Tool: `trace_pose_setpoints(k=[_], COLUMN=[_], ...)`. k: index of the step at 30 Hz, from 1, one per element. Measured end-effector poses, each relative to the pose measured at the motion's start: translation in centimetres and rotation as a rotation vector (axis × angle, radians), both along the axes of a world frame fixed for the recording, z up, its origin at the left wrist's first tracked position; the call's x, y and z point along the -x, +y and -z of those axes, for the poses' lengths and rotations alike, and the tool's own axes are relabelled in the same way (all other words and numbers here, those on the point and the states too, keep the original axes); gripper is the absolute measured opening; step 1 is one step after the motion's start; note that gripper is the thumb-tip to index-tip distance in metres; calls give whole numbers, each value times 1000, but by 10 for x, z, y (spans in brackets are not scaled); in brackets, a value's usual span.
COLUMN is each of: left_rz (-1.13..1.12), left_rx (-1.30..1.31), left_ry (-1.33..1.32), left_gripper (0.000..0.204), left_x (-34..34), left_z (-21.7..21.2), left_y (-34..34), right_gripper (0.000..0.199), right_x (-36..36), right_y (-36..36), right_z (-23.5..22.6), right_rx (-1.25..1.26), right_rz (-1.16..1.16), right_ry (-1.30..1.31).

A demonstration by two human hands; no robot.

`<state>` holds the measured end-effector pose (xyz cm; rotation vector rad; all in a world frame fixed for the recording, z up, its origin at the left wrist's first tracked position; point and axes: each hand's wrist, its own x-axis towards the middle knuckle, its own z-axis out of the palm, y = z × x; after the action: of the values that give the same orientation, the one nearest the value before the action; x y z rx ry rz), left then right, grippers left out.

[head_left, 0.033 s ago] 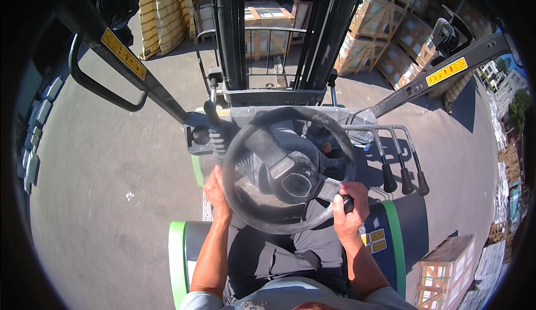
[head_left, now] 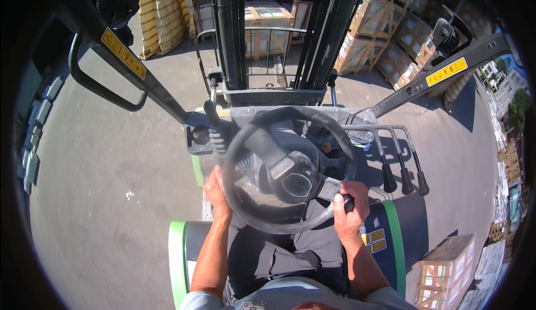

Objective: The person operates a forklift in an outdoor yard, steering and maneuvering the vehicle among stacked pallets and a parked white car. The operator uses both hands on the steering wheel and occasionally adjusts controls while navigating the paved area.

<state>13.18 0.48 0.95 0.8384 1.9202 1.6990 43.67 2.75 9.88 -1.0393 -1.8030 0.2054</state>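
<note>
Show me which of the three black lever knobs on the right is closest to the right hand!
The leftmost knob. It's nearest the right hand; the middle knob and rightmost knob sit farther out.

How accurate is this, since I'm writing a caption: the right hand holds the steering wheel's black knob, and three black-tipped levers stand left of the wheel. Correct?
Only the side is wrong: the head view shows the three levers right of the steering wheel. The rest stands.
</note>
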Motion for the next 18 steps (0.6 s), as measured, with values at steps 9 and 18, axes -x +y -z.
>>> trace_pose_setpoints(k=[9,18], left_rz=[-14,-12], left_rx=[23,-63], left_ry=[33,89], left_gripper=[50,50], left_x=[-7,2], left_z=[1,12], left_y=[4,14], right_gripper=[23,19], right_x=[-4,25], right_y=[12,57], right_z=[-11,-36], right_rx=[4,-35], right_rz=[29,146], right_ry=[-3,92])
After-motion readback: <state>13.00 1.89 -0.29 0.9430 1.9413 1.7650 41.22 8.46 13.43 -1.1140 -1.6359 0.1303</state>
